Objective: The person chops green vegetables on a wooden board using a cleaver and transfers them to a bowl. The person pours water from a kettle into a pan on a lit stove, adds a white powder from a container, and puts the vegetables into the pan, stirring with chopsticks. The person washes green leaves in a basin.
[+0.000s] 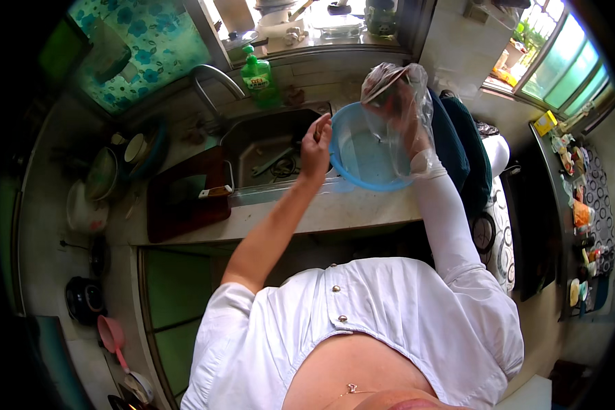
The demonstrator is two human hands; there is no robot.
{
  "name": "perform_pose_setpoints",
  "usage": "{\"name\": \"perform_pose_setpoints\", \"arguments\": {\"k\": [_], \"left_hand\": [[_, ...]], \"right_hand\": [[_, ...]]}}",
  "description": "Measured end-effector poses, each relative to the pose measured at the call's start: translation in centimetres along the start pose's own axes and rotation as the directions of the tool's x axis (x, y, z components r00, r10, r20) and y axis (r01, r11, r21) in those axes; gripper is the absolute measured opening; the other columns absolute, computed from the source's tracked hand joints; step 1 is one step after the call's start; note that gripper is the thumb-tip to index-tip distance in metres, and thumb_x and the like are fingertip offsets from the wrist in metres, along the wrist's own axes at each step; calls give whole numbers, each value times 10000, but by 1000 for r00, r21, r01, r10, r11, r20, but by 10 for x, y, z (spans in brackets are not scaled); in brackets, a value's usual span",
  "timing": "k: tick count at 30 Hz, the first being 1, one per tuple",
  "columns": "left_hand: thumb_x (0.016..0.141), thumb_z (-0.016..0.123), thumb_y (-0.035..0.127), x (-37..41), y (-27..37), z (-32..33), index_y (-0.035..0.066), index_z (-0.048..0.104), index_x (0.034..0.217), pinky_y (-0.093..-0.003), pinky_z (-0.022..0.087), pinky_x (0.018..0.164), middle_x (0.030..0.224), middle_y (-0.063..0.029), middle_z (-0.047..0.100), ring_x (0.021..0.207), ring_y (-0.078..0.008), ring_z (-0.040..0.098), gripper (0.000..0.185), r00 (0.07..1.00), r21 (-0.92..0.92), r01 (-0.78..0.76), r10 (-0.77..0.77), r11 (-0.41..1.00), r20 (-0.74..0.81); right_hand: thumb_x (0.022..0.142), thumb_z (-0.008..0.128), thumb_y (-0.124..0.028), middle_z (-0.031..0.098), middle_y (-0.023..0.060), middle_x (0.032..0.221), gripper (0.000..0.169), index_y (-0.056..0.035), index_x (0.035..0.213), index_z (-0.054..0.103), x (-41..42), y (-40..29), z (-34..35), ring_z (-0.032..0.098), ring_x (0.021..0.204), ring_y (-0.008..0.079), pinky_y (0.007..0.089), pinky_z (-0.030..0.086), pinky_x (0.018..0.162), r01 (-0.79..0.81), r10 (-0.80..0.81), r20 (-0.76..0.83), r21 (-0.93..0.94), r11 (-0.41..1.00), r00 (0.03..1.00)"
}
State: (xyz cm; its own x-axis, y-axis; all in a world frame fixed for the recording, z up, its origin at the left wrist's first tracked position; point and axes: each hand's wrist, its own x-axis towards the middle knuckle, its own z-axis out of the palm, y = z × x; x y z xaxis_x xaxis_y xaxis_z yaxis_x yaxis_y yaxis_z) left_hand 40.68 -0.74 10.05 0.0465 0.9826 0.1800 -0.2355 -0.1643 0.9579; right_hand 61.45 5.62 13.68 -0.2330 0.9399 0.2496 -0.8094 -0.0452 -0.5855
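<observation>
My right hand (402, 102) is raised over the right side of a light blue plastic basin (361, 184). A clear plastic bag (423, 89) covers this hand down to the wrist; dark reddish patches show through the film, and I cannot tell whether the fingers grip anything. My left hand (315, 151) is at the basin's left rim, over the sink's right edge, fingers curled. Something small and brownish shows between thumb and fingers, too unclear to name. The basin stands on the counter right of the metal sink (246, 138) and looks to hold some clear liquid.
A curved faucet (207, 84) and a green pump bottle (259, 82) stand behind the sink. Left of it lie a dark red board (184, 205) and a white-handled kitchen tool (215, 191). Bowls (102, 174) stand further left. Dark blue-green fabric (453, 138) is right of the basin.
</observation>
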Motion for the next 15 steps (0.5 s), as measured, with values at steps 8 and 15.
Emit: {"name": "perform_pose_setpoints", "arguments": {"k": [8,15], "left_hand": [[881,535,309,130,-54,25,115,542,1065,-301,483,691,918,-17,598,787,-133,571,267,805,-453,529,-255,718,536],[881,554,191,171,-47,51,123,544,740,-201,351,460,624,64,493,520,-39,420,156,972,-446,231,-223,864,71]], "right_hand": [[833,540,-343,528,149,1147,552,-133,1309,354,16,12,-36,541,1023,333,557,446,842,-270,228,270,129,954,935],[756,670,-236,530,138,1130,582,-68,1255,421,-15,-1,-60,525,1034,328,554,425,874,-437,447,50,-140,888,893]]}}
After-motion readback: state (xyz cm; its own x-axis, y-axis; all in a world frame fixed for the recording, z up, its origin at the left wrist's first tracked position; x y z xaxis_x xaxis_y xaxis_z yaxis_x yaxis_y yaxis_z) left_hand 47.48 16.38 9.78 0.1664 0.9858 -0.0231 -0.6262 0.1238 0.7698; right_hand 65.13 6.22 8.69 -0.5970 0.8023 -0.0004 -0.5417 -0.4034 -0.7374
